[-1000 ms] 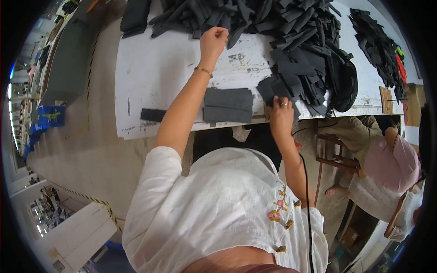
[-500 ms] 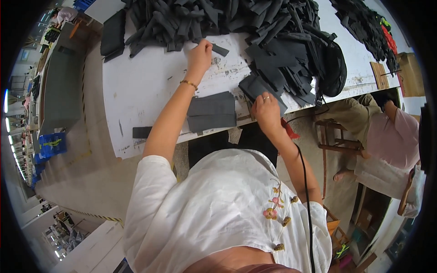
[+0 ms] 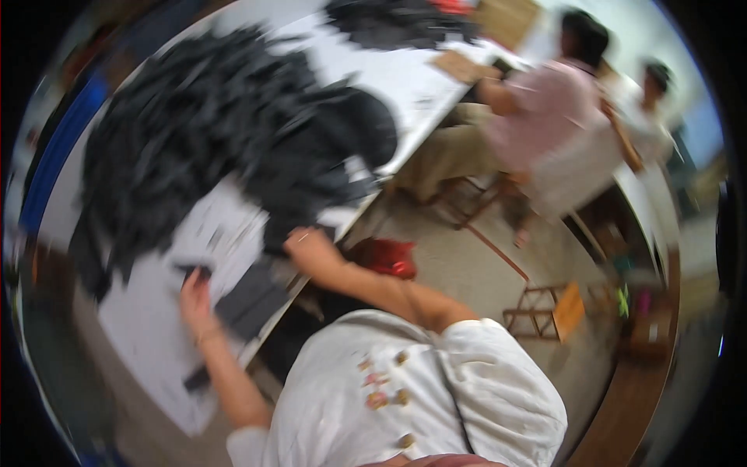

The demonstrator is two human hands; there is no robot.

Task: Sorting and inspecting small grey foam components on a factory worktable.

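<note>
Motion smears the head view. My left hand [image 3: 196, 300] is closed on a small dark fabric strip [image 3: 194, 270], raised over the white table [image 3: 140, 311]. My right hand [image 3: 310, 249] is at the table's near edge, its fingers closed at a dark fabric piece [image 3: 278, 232] at the foot of a heap of cut pieces. Between my hands lie flat dark fabric panels [image 3: 253, 300] side by side. Another short dark strip [image 3: 198, 380] lies near the table's edge beside my left forearm.
A large pile of dark fabric strips [image 3: 171, 140] covers the far part of the table, with a black bag [image 3: 366, 124] beside it. A red bag [image 3: 393, 258] is beyond my right forearm. A person in pink [image 3: 545, 109] sits at right, near a wooden stool [image 3: 537, 311].
The whole view has swung to the right and blurred. My left hand now holds a strip up off the table, while my right hand stays by the dark pieces.
</note>
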